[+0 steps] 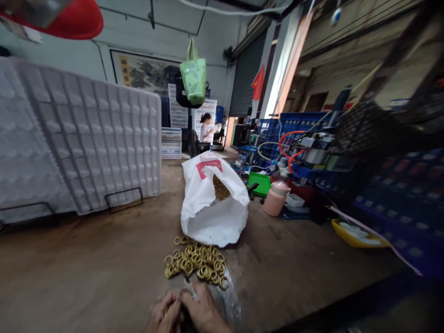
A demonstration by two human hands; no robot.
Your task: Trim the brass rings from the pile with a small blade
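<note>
At the bottom of the head view my left hand (166, 312) and my right hand (204, 307) are close together, fingers curled. A slim pale tool with a dark tip (191, 289) shows at my right hand's fingers, pointing toward the rings; its exact kind is unclear. What my left fingers close on is hidden. Just beyond both hands lies a loose pile of brass-coloured rings (197, 260) on the brown table (104, 273). Behind it a white plastic sack (217, 224) with red print lies with its mouth toward me, and more rings (220, 188) show through an opening.
White moulded trays (114, 138) stand upright at left in wire holders (124, 200). At right are a pink jar (275, 199), a green tray (259, 184), a yellow dish (359, 235) and a machine with hoses (314, 152). Another person (206, 129) sits far back.
</note>
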